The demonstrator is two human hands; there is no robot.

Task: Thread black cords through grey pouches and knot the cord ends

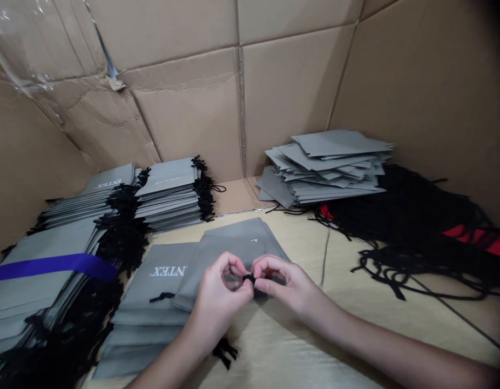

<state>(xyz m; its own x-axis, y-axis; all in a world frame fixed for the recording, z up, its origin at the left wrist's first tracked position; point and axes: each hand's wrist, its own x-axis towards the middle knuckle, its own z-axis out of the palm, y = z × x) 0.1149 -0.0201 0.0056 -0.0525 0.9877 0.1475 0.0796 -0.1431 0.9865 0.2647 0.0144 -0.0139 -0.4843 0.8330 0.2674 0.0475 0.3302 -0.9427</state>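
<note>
Side by side over the front of a grey bag (pixel 234 237), my left hand (pixel 225 283) and my right hand (pixel 280 278) pinch a small bunch of black cord (pixel 249 278) between thumbs and fingertips. My fingers cover most of the cord, so whether it is knotted cannot be seen. Under my left forearm fans a pile of grey bags (pixel 140 319) with white lettering, the top one reading "NTEX" upside down or mirrored. A black cord end (pixel 163 296) lies across that pile, and more black cord ends (pixel 225 351) stick out below my left wrist.
Stacked grey bags with black cords (pixel 169 197) stand at the back left, beside a bundle with a purple band (pixel 55 266). At the back right are a loose stack of grey pieces (pixel 331 167) and a heap of black cords (pixel 399 216) with red strips. Cardboard walls (pixel 290 86) enclose the table.
</note>
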